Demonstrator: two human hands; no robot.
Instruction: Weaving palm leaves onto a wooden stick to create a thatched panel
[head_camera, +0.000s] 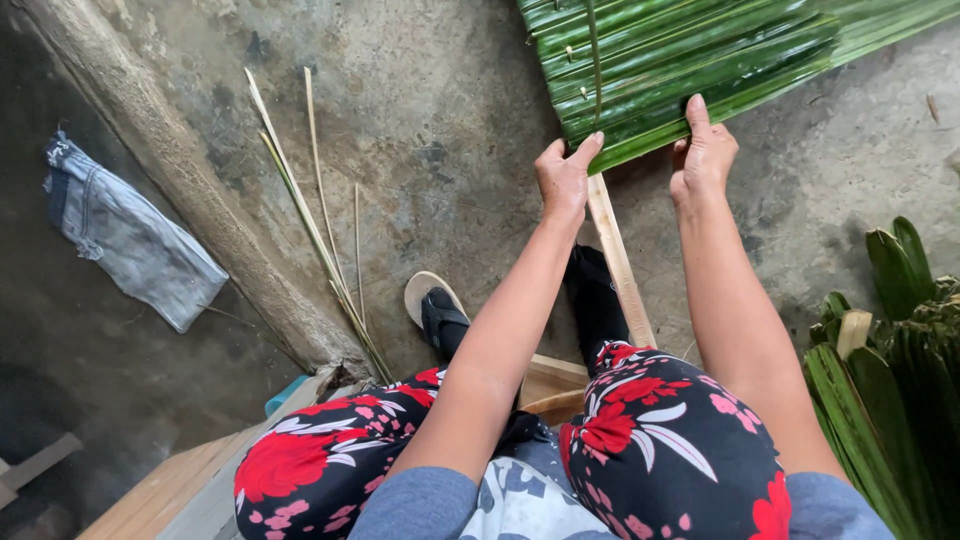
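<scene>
We press our left hand (563, 178) and right hand (703, 152), fingers spread flat rather than clamped, on the near edge of a palm-leaf panel (680, 60) lying on the concrete floor (440, 120). A wooden slat (620, 262) runs beneath the panel; unused fronds (890, 370) wait right of it, suggesting more remains.

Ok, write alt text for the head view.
Seen from above, a seated person's left hand and right hand press the edge of a panel of folded green palm leaves on a concrete floor, above a wooden slat.
</scene>
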